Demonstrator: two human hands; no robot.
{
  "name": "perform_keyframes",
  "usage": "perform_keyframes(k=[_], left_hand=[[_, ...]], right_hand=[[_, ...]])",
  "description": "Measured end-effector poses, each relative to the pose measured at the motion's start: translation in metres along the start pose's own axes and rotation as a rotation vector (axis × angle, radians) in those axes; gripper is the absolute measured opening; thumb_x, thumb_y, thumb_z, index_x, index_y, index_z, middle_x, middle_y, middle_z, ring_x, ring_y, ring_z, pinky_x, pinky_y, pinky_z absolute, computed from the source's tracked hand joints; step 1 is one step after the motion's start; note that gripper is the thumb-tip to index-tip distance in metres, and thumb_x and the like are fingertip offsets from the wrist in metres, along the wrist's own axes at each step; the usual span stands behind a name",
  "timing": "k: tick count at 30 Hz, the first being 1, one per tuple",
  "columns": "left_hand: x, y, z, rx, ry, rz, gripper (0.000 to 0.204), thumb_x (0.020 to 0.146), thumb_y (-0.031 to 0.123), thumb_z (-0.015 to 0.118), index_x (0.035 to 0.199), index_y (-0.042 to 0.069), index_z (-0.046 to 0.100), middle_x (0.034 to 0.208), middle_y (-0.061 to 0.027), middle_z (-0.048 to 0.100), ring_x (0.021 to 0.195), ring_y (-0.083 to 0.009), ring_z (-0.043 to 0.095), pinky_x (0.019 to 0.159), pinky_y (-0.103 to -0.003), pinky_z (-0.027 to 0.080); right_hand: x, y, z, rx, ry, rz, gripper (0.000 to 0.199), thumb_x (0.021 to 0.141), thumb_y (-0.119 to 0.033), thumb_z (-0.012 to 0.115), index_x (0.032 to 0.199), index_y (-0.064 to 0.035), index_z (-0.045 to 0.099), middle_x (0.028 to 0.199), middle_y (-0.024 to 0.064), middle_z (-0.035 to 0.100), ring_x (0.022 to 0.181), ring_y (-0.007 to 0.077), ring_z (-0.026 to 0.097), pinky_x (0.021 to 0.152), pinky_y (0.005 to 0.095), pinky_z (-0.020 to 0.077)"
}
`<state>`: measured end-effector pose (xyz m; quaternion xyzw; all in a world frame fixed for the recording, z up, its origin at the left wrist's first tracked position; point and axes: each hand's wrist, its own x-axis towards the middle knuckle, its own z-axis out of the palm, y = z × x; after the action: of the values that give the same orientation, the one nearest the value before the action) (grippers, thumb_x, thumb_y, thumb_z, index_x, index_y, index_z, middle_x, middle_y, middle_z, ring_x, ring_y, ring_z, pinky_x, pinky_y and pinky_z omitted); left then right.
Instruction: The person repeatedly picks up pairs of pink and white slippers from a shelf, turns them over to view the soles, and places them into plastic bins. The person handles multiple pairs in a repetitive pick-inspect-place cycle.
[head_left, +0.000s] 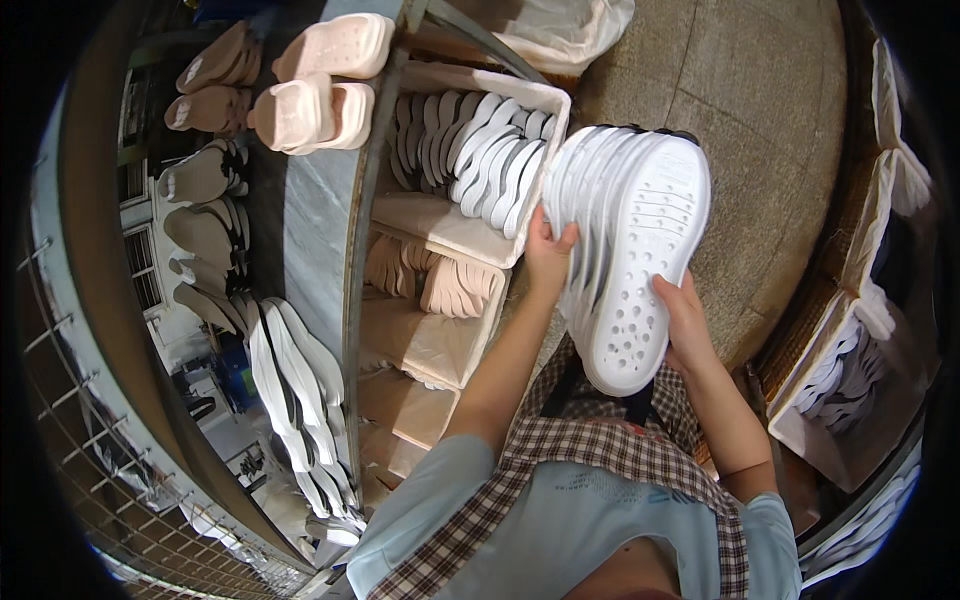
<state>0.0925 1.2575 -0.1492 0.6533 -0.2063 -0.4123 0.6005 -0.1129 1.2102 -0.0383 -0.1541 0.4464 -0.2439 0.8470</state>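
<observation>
Between my hands is a stack of white shoe soles (652, 230), standing on edge and pressed together. The nearest sole shows its face, with rows of small round dimples and a few ribbed lines. My left hand (549, 250) grips the stack's left side, its thumb against the sole edges. My right hand (686, 318) holds the right side, with the thumb lying on the front sole's edge; its other fingers are hidden behind. The stack hangs in front of my checked apron, beside a lined bin (553, 95) of white and grey soles.
Left of me, a metal-edged table (318, 230) carries pale pink soles (335, 48) at its far end and long white soles (290, 370) nearer. Below it, another lined bin (480, 345) holds pink soles. To my right stands a lined crate (800, 400) with white and grey soles.
</observation>
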Motion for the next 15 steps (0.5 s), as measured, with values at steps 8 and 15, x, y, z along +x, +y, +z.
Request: perform_keyframes(k=[8,15], left_hand=[[0.096,0.017,-0.119,0.698,0.289,0.124,0.080,0.070,0.008,0.076,0.137,-0.002,0.033,0.134,-0.0195,0.045,0.118,-0.0275,0.049,0.101,-0.034,0.038],[0.226,0.092,-0.255,1.414,0.500,0.630,0.080,0.071,0.036,0.077,0.135,0.006,0.039,0.127,-0.0171,0.052,0.112,-0.0297,0.054,0.092,-0.039,0.046]], right_hand=[[0.167,0.109,0.039,-0.784,0.118,-0.412,0.059,0.090,-0.012,0.047,0.140,0.0027,0.018,0.127,0.0270,0.046,0.112,0.0349,0.052,0.094,0.0413,0.0421],[0.375,0.212,0.182,-0.476,-0.242,-0.558,0.055,0.091,-0.014,0.045,0.136,0.0088,0.024,0.119,0.0281,0.051,0.112,0.0357,0.051,0.097,0.0394,0.0402]])
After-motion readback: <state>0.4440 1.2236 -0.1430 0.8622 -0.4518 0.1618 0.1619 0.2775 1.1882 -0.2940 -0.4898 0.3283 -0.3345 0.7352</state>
